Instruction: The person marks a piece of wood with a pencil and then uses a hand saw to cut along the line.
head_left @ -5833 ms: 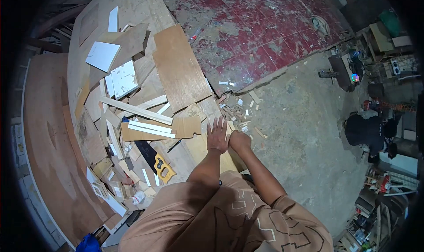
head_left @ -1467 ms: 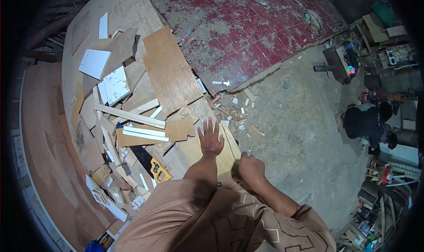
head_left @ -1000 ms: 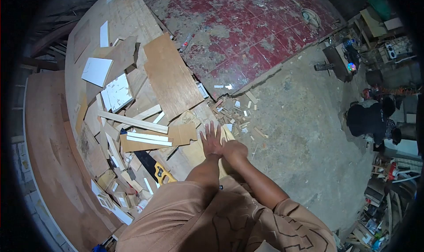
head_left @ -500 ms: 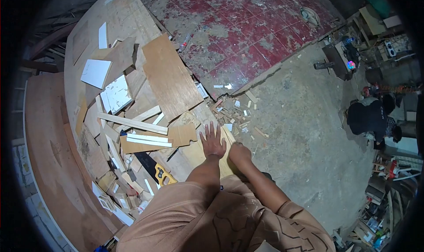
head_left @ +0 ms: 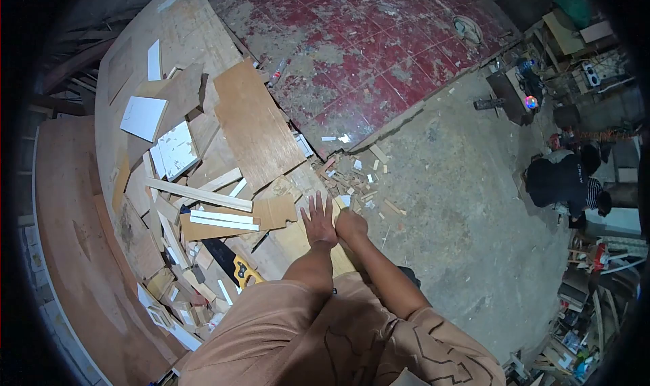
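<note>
My left hand (head_left: pixel 317 222) lies flat with its fingers spread on a pale wooden board (head_left: pixel 292 242) at the near edge of the worktable. Right beside it, at the board's right edge, my right hand (head_left: pixel 352 226) is closed in a fist. Whatever it grips is too small or hidden to make out. Left of the hands lie a piece of cardboard (head_left: pixel 276 213), a dark pen-like stick (head_left: pixel 260 242) and a handsaw with a yellow handle (head_left: pixel 244 271).
White-faced strips (head_left: pixel 223 220), wood battens (head_left: pixel 200 193) and a large plywood sheet (head_left: pixel 257 129) lie on the worktable (head_left: pixel 196 20). Wood offcuts (head_left: pixel 345 176) litter the concrete floor (head_left: pixel 460 203). Another person (head_left: pixel 558 179) crouches at the right, near cluttered materials.
My right hand has moved forward and left along the board's edge, closer to my left hand. My left hand stays flat on the board. The whole view has shifted slightly.
</note>
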`<state>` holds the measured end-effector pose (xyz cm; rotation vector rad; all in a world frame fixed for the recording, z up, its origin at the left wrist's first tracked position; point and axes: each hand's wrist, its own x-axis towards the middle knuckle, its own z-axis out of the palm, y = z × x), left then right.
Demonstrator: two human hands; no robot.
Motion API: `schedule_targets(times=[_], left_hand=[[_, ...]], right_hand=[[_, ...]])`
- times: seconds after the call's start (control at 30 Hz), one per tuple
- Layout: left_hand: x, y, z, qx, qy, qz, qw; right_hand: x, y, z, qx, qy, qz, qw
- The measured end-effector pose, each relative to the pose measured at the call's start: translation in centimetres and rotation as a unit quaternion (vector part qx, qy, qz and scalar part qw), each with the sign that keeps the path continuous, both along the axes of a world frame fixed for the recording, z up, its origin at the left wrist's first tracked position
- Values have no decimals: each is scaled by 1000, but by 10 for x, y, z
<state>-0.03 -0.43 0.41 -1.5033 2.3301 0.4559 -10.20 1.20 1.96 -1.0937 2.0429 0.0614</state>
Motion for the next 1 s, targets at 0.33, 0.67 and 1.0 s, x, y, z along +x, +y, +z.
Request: schedule_targets(times=[0.33,0.67,1.0], left_hand=[[7,6,-12,-43,69,1,997],[4,0,-1,-6,44,4,999],[7,4,-11,-29,85,7,996]], right_hand=[[-21,52,129,86,-15,15,996],[2,-2,16,4,-5,-3,1000],[-21,53,151,124,-24,35,991]])
